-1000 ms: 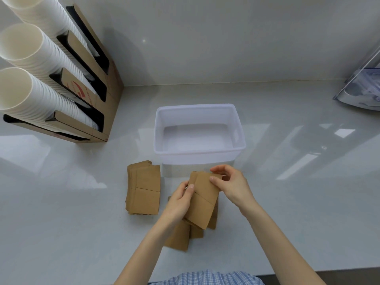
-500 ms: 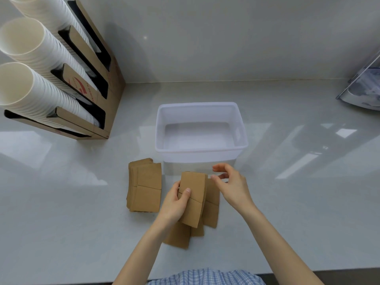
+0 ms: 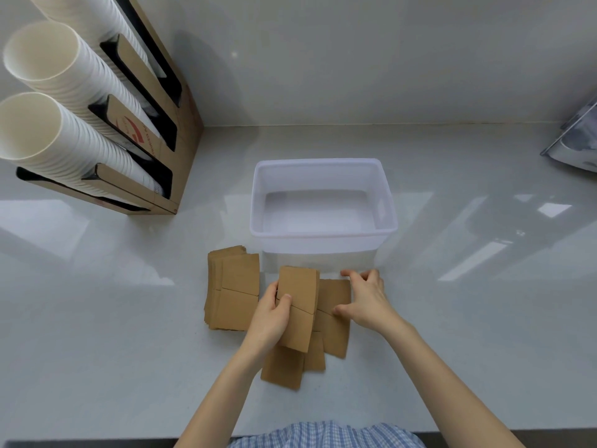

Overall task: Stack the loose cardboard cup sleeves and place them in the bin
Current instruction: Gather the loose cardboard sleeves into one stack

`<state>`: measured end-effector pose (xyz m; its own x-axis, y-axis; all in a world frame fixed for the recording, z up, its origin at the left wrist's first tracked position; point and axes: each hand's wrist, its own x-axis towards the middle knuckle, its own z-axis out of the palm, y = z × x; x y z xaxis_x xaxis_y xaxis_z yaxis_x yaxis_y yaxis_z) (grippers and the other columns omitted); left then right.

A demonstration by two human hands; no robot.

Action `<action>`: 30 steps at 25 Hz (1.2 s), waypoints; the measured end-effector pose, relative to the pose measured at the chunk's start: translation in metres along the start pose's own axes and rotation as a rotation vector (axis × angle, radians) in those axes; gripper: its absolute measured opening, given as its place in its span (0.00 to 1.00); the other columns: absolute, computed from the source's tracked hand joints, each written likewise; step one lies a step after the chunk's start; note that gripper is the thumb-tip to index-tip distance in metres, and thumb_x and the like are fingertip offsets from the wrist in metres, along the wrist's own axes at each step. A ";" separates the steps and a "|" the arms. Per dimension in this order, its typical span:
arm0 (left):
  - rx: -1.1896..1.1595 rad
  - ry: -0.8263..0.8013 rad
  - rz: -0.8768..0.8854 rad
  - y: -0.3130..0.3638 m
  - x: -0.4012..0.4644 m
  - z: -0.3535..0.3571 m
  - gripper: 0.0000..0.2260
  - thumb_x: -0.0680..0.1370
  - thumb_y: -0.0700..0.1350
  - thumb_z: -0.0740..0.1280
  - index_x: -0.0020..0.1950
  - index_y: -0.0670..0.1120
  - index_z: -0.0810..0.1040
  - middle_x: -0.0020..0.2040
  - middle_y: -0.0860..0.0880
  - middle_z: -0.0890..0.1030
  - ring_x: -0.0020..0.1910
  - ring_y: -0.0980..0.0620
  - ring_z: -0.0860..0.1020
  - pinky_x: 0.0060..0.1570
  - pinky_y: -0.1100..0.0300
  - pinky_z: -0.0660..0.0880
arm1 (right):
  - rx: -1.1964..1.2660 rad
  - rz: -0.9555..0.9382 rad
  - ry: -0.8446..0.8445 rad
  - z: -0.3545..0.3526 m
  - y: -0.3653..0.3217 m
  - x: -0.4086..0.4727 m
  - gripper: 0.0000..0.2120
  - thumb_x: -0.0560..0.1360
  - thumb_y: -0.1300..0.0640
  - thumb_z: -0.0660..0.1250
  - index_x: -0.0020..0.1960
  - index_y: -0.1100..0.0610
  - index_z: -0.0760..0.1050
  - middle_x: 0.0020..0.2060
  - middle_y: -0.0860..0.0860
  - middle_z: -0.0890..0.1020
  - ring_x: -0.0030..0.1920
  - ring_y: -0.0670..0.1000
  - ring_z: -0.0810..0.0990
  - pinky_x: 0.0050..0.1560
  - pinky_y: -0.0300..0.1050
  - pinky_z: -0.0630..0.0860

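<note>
My left hand (image 3: 270, 315) grips a small stack of flat brown cup sleeves (image 3: 298, 305), held tilted above the counter. My right hand (image 3: 366, 299) rests spread on a loose sleeve (image 3: 334, 318) lying on the counter, thumb and fingers at its right edge, not closed around it. More loose sleeves (image 3: 284, 367) lie partly under the held stack. A neat pile of sleeves (image 3: 231, 289) sits to the left. The white plastic bin (image 3: 323, 232) stands just behind, and I see nothing in it.
A cardboard dispenser (image 3: 181, 137) with long stacks of white paper cups (image 3: 58, 124) stands at the back left. A shiny appliance (image 3: 575, 150) shows at the right edge. The counter's front edge runs near the bottom of the view.
My right hand let go of the held stack and moved down onto the loose sleeve at the right. The left hand turned the stack more upright.
</note>
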<state>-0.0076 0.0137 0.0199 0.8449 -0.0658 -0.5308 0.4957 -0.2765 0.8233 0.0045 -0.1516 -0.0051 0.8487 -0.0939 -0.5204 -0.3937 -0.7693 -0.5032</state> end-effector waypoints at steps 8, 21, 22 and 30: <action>0.016 0.008 -0.010 0.002 0.000 -0.001 0.15 0.79 0.43 0.53 0.66 0.47 0.65 0.53 0.53 0.73 0.51 0.55 0.73 0.51 0.60 0.69 | -0.014 0.026 0.029 -0.001 -0.003 0.001 0.26 0.67 0.58 0.72 0.59 0.59 0.63 0.54 0.55 0.67 0.59 0.56 0.67 0.56 0.48 0.70; 0.025 -0.013 0.016 0.000 -0.002 0.001 0.17 0.79 0.44 0.54 0.69 0.47 0.63 0.61 0.50 0.73 0.54 0.55 0.71 0.55 0.60 0.69 | 0.548 -0.088 0.266 -0.041 0.009 -0.011 0.12 0.76 0.62 0.58 0.58 0.54 0.71 0.47 0.52 0.74 0.46 0.51 0.74 0.42 0.41 0.72; 0.026 -0.014 0.020 0.000 -0.002 0.002 0.17 0.79 0.44 0.54 0.69 0.47 0.63 0.60 0.51 0.74 0.53 0.56 0.72 0.53 0.62 0.70 | 0.612 -0.070 0.248 -0.041 0.008 -0.010 0.11 0.76 0.61 0.58 0.58 0.53 0.71 0.48 0.52 0.75 0.48 0.52 0.74 0.46 0.42 0.73; -0.056 -0.062 0.005 0.001 -0.004 0.007 0.15 0.79 0.44 0.56 0.65 0.48 0.67 0.54 0.52 0.76 0.50 0.56 0.74 0.44 0.68 0.71 | 0.783 -0.061 0.058 -0.016 -0.012 -0.013 0.11 0.74 0.63 0.63 0.56 0.58 0.71 0.42 0.50 0.75 0.43 0.48 0.77 0.42 0.43 0.79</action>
<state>-0.0119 0.0073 0.0215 0.8342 -0.1269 -0.5367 0.5035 -0.2217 0.8350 0.0039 -0.1510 0.0191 0.8854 -0.1148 -0.4505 -0.4618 -0.1072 -0.8805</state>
